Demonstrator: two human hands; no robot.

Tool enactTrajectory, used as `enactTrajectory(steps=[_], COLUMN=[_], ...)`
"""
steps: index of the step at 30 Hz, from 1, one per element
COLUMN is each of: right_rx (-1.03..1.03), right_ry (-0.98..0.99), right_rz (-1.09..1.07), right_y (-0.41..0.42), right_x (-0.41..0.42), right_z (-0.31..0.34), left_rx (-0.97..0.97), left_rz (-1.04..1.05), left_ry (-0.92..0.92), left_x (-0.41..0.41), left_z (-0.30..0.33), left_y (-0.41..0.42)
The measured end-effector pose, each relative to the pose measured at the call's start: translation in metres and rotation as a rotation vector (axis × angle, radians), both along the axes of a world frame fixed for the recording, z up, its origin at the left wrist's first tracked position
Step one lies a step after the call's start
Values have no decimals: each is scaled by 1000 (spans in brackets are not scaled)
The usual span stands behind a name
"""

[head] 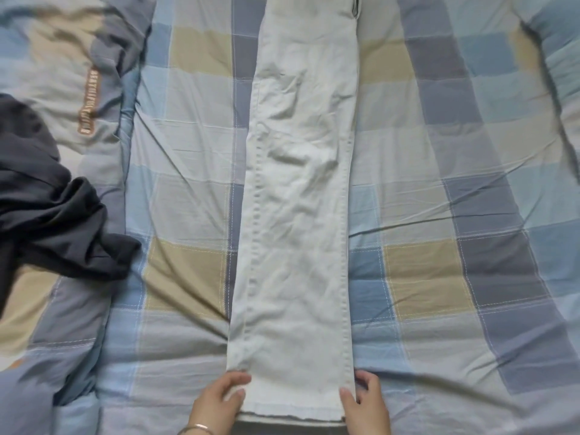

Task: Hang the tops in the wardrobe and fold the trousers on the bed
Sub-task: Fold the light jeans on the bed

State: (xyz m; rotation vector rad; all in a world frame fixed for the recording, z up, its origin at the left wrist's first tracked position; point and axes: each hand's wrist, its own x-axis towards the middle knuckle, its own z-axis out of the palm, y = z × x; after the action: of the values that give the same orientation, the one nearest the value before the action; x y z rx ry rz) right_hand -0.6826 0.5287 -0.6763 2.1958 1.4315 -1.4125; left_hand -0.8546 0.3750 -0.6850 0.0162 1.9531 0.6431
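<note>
Pale off-white trousers lie stretched lengthwise down the middle of the bed, legs stacked one on the other, the hem nearest me. My left hand pinches the hem's left corner, thumb on top and fingers curled under. My right hand pinches the right corner the same way. The waist end runs out of view at the top. A dark navy garment lies crumpled at the bed's left side.
The bed is covered by a checked sheet in blue, grey and beige squares. A matching rumpled duvet or pillow with a brown label sits at the upper left. The sheet's right edge dips away at the far right.
</note>
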Motion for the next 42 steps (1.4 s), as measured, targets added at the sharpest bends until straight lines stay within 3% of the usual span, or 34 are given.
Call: enactTrajectory(steps=[5, 9, 11, 13, 15, 17, 22, 25, 29, 32, 34, 37, 42], right_rx=[-142, -189, -274, -399, -542, -586, -94, 93, 91, 120, 111, 134, 365], right_ry=[-80, 91, 216, 346, 516, 479, 290, 344, 468, 394, 352, 178, -15], right_rz=[184, 338, 442, 547, 681, 733, 690, 557, 163, 58, 146, 322, 357], right_y=[19, 58, 82, 109, 131, 148, 183, 200, 184, 162, 144, 123, 124], right_x=[-9, -29, -36, -41, -40, -45, -78, -113, -138, -126, -111, -97, -104], right_z=[34, 70, 93, 110, 118, 106, 48, 14, -23, -28, -24, -23, -27], left_rx=[-48, 81, 22, -73, -50, 26, 206, 254, 260, 275, 253, 163, 225], left_rz=[40, -20, -131, -299, -531, -534, 3, 80, 213, 356, 358, 196, -14], left_ry=[-140, -274, -135, 97, 351, 425, 94, 128, 93, 68, 94, 203, 469], left_x=[-9, -28, -43, -61, -77, -84, -118, -143, -142, -115, -98, -86, -92], left_z=[28, 57, 76, 88, 88, 87, 69, 36, -15, -28, -32, -32, -11], left_y=[9, 21, 33, 52, 64, 72, 124, 154, 165, 143, 121, 102, 126])
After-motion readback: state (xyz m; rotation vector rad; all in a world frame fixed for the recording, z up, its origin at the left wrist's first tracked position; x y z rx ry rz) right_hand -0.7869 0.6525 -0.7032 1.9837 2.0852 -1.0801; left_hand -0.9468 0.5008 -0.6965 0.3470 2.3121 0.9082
